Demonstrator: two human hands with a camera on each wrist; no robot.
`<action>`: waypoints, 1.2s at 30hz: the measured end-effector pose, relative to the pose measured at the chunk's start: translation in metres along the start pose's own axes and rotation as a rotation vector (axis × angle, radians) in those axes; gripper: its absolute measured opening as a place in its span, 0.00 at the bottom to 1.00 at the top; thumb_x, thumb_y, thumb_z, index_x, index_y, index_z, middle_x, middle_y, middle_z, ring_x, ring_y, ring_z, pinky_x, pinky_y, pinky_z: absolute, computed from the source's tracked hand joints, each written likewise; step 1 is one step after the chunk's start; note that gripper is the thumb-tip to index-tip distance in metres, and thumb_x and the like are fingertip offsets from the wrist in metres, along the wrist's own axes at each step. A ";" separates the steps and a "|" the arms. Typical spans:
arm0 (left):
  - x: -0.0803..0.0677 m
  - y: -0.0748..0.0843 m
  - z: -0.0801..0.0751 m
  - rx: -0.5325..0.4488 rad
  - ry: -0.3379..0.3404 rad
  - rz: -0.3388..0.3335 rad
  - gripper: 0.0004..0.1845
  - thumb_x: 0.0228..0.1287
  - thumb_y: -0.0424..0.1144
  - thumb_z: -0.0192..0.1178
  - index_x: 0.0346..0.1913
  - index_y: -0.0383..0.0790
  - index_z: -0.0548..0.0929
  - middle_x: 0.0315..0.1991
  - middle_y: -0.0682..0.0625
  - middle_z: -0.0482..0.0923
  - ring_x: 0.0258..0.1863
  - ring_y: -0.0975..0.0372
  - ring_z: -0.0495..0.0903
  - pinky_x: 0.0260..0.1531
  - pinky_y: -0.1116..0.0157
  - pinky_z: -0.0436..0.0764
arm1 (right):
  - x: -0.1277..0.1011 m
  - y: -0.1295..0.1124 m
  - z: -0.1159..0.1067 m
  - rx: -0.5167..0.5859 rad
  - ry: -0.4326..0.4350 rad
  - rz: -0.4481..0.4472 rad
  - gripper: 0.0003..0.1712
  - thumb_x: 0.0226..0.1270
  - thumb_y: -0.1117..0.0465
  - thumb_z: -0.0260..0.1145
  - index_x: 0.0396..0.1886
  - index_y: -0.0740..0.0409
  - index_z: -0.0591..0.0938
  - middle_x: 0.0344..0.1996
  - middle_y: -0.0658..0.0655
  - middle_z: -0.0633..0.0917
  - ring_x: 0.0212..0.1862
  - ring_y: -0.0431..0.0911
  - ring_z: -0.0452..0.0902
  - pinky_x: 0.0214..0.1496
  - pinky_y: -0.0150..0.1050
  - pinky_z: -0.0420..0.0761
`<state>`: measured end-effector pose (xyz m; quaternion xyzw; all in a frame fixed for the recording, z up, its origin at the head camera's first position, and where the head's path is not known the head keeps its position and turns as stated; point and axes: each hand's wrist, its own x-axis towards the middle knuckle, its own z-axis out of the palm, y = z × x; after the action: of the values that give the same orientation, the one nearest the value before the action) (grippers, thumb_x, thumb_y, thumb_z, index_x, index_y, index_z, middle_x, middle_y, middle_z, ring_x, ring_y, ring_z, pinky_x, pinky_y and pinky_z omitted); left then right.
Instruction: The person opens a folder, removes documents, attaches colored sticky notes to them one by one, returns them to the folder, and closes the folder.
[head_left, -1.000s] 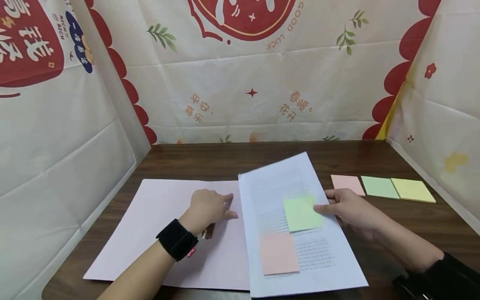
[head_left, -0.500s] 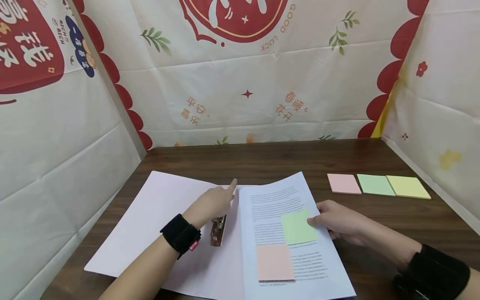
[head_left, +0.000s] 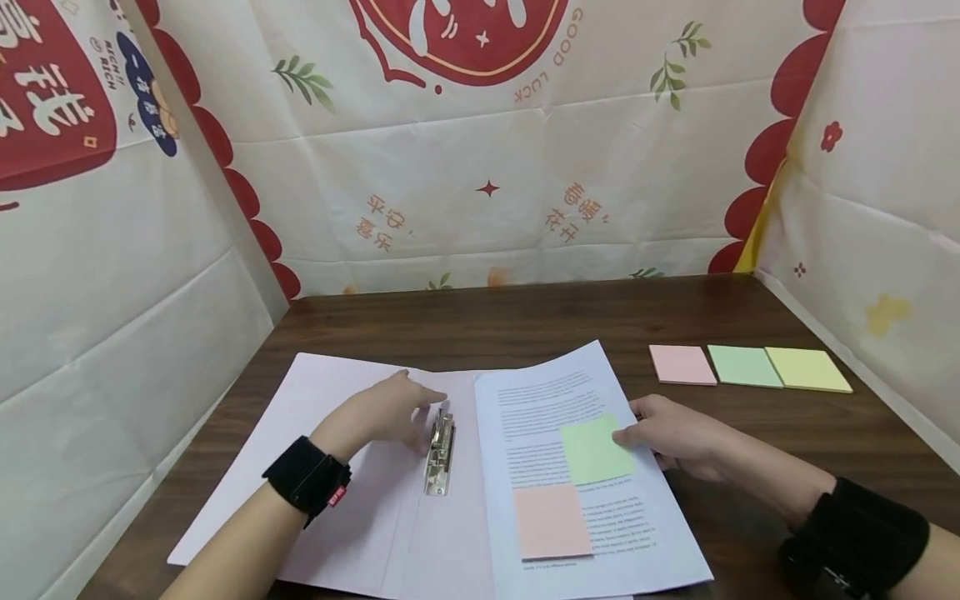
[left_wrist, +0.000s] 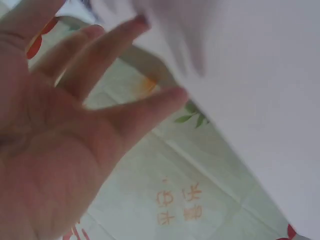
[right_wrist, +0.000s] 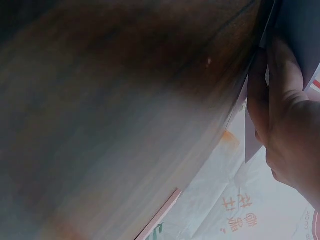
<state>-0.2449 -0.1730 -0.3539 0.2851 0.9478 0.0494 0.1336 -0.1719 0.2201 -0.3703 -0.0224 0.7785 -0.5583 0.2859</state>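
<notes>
Cream cloth printed with red shapes and green sprigs hangs on three sides of a dark wooden bench, on which one pale pink folder lies open. One metal clip sits near the folder's spine, and one sheaf of printed pages covers its right half. Two sticky notes are stuck on the top page, a green note above a pink note. Three sticky pads lie in a row well apart at the right of the bench: a pink pad, a green pad and a yellow pad, edge to edge. Two hands are at work, each wrist in a black band. The left hand rests on the folder's left leaf just beside the clip, its fingers reaching toward the clip's top; whether they touch it cannot be told from the head view. The right hand holds the right edge of the pages, thumb on top by the green note. The left wrist view adds the palm with fingers straight and spread, holding nothing, a pale sheet blurred beside them. The right wrist view shows what the head camera hides: the fingers curled under the paper edge, pinching it, with the bench's wood grain blurred alongside.
</notes>
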 end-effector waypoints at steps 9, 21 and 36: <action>0.002 -0.006 0.021 -0.058 0.104 0.055 0.35 0.51 0.45 0.84 0.65 0.45 0.87 0.66 0.45 0.85 0.67 0.48 0.83 0.68 0.48 0.80 | 0.000 -0.001 0.003 0.003 -0.032 -0.005 0.25 0.81 0.66 0.56 0.69 0.79 0.71 0.49 0.65 0.91 0.44 0.55 0.92 0.46 0.51 0.92; 0.025 0.006 0.011 -0.013 0.027 -0.057 0.35 0.52 0.49 0.83 0.66 0.51 0.86 0.74 0.45 0.77 0.75 0.44 0.74 0.72 0.43 0.76 | 0.005 -0.008 0.005 0.015 0.044 0.014 0.24 0.81 0.66 0.54 0.68 0.78 0.71 0.49 0.64 0.91 0.45 0.53 0.92 0.47 0.49 0.92; 0.040 0.022 0.005 -0.049 0.001 -0.099 0.36 0.52 0.46 0.84 0.66 0.51 0.85 0.62 0.49 0.87 0.60 0.56 0.83 0.62 0.48 0.82 | 0.011 -0.013 0.011 0.025 0.077 0.035 0.24 0.81 0.63 0.54 0.66 0.78 0.71 0.49 0.65 0.91 0.44 0.52 0.92 0.46 0.49 0.92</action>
<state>-0.2638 -0.1328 -0.3643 0.2344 0.9593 0.0662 0.1426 -0.1798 0.2020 -0.3662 0.0163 0.7823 -0.5632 0.2658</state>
